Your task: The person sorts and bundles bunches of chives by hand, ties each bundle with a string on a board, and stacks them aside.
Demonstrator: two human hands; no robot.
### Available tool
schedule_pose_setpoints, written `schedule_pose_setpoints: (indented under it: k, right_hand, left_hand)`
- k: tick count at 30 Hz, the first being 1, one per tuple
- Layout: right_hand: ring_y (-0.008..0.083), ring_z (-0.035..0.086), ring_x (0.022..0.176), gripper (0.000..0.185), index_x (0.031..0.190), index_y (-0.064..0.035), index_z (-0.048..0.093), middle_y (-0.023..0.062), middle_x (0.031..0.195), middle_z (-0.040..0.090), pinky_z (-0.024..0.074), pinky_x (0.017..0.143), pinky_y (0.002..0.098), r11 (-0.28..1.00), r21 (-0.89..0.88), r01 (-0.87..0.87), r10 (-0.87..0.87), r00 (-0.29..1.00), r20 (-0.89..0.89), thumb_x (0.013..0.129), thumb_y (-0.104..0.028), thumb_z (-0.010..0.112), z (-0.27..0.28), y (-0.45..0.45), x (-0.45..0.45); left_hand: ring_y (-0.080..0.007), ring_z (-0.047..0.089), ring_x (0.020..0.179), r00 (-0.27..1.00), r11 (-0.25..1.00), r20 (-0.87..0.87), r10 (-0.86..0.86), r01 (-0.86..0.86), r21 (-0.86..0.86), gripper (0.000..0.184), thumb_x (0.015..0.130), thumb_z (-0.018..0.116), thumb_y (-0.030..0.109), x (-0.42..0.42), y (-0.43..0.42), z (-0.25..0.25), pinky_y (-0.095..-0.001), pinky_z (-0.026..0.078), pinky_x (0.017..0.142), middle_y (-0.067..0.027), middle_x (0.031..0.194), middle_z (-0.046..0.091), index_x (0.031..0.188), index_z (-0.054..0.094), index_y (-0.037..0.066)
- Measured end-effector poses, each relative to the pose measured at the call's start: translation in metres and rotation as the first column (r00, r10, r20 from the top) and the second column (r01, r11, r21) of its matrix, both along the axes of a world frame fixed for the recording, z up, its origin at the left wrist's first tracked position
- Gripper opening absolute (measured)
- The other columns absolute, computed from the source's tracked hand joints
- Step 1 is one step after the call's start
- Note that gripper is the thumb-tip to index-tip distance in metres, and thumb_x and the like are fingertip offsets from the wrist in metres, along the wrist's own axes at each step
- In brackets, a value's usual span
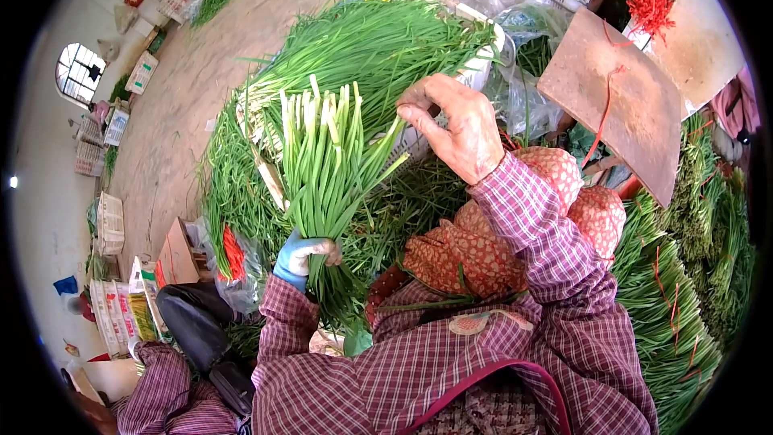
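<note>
My left hand (307, 256), in a blue and white glove, is wrapped round a bunch of garlic chives (330, 169). The pale cut ends of the bunch point up and away from me, and its leaves hang below the glove. My bare right hand (457, 125) is at the right of the bunch, thumb and forefinger pinched on the tip of one chive stalk (390, 135) that leans out from the rest. Just beyond both hands, a large heap of loose chives (378, 40) fills a white crate (498, 42).
At right, a brown board (612, 97) carries a red tie, with a bundle of red ties (648, 4) behind it. Tied chive bundles (668, 298) lie below. Loose leaves (419, 201) cover the ground before my knees. Another person's leg (197, 322) is at left.
</note>
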State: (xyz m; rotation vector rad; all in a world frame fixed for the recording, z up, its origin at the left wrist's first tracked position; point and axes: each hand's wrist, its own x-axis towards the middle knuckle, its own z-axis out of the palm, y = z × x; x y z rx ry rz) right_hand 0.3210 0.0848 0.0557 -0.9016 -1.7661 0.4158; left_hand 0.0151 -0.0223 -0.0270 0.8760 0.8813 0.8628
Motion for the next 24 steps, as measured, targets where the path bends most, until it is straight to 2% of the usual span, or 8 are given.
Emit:
schedule_pose_setpoints:
  k: [3, 6, 9, 10, 11, 14, 17, 24]
  right_hand:
    - [0.0271, 0.062, 0.074, 0.012, 0.086, -0.0080, 0.063, 0.0080, 0.077, 0.060, 0.0495, 0.064, 0.0376, 1.000, 0.012, 0.009, -0.009, 1.000, -0.001, 0.081, -0.018, 0.068, 0.002, -0.004, -0.004]
    - [0.0228, 0.055, 0.073, 0.012, 0.079, -0.0135, 0.063, 0.0024, 0.073, 0.050, 0.0466, 0.062, 0.0362, 0.984, 0.172, 0.056, -0.084, 0.983, 0.161, 0.076, -0.021, 0.071, 0.006, -0.013, -0.018]
    - [0.0211, 0.053, 0.088, 0.016, 0.082, -0.0138, 0.065, 0.0022, 0.083, 0.052, 0.0434, 0.077, 0.0379, 0.973, 0.217, 0.080, -0.151, 0.929, 0.337, 0.072, -0.023, 0.074, 0.006, -0.020, -0.034]
    - [0.0222, 0.050, 0.095, 0.028, 0.084, -0.0109, 0.065, 0.0045, 0.090, 0.052, 0.0399, 0.084, 0.0395, 0.973, 0.221, 0.069, -0.150, 0.914, 0.378, 0.069, -0.031, 0.077, 0.002, -0.019, -0.038]
    - [0.0222, 0.050, 0.095, 0.028, 0.084, -0.0109, 0.065, 0.0045, 0.090, 0.052, 0.0399, 0.084, 0.0395, 0.973, 0.220, 0.071, -0.151, 0.914, 0.376, 0.069, -0.031, 0.077, -0.001, -0.019, -0.041]
    - [0.0239, 0.048, 0.100, 0.047, 0.088, -0.0067, 0.065, 0.0068, 0.095, 0.053, 0.0355, 0.092, 0.0419, 0.983, 0.136, 0.120, -0.169, 0.881, 0.442, 0.062, -0.043, 0.079, -0.007, -0.021, -0.045]
    - [0.0241, 0.048, 0.101, 0.049, 0.094, -0.0070, 0.064, 0.0072, 0.098, 0.052, 0.0347, 0.093, 0.0437, 0.981, 0.130, 0.143, -0.190, 0.833, 0.520, 0.063, -0.042, 0.079, -0.006, -0.022, -0.047]
    - [0.0246, 0.047, 0.104, 0.050, 0.100, -0.0073, 0.060, 0.0074, 0.101, 0.052, 0.0341, 0.095, 0.0459, 0.978, 0.097, 0.183, -0.206, 0.817, 0.538, 0.065, -0.038, 0.079, -0.012, -0.019, -0.057]
  left_hand:
    - [-0.0201, 0.047, 0.043, 0.999, 1.000, 0.043, 0.005, -0.005, -0.005, 0.041, 0.072, 0.070, 0.015, 0.003, 0.000, -0.001, -0.0360, 0.042, 0.048, -0.0091, 0.057, 0.052, 0.106, 0.058, -0.005]
    - [-0.0202, 0.047, 0.043, 0.998, 1.000, 0.054, -0.012, 0.013, -0.008, 0.040, 0.071, 0.070, 0.016, 0.006, 0.001, 0.000, -0.0362, 0.042, 0.048, -0.0089, 0.057, 0.051, 0.104, 0.059, -0.004]
    - [-0.0209, 0.049, 0.046, 0.998, 0.999, 0.048, -0.028, 0.029, -0.034, 0.050, 0.073, 0.070, 0.018, 0.006, 0.001, -0.005, -0.0344, 0.042, 0.048, -0.0099, 0.056, 0.051, 0.113, 0.055, -0.006]
    - [-0.0205, 0.048, 0.045, 0.998, 0.999, 0.054, -0.039, 0.040, -0.021, 0.049, 0.072, 0.070, 0.018, 0.007, 0.001, -0.006, -0.0343, 0.042, 0.047, -0.0094, 0.055, 0.051, 0.113, 0.055, -0.006]
    - [-0.0202, 0.047, 0.044, 0.997, 0.999, 0.060, -0.051, 0.051, -0.009, 0.048, 0.072, 0.069, 0.017, 0.009, 0.001, -0.007, -0.0342, 0.042, 0.047, -0.0089, 0.055, 0.050, 0.112, 0.056, -0.006]
    - [-0.0195, 0.046, 0.042, 0.992, 0.999, 0.114, -0.044, 0.044, -0.002, 0.046, 0.071, 0.069, 0.016, 0.013, -0.002, -0.012, -0.0342, 0.042, 0.046, -0.0079, 0.054, 0.050, 0.109, 0.057, -0.006]
    - [-0.0194, 0.046, 0.042, 0.985, 0.997, 0.160, -0.066, 0.070, -0.023, 0.043, 0.070, 0.068, 0.015, 0.012, -0.003, -0.019, -0.0344, 0.041, 0.046, -0.0078, 0.054, 0.050, 0.107, 0.058, -0.006]
    - [-0.0180, 0.045, 0.041, 0.977, 0.996, 0.200, -0.074, 0.083, -0.037, 0.047, 0.069, 0.067, 0.014, 0.013, -0.004, -0.016, -0.0335, 0.040, 0.046, -0.0070, 0.054, 0.049, 0.110, 0.057, -0.005]
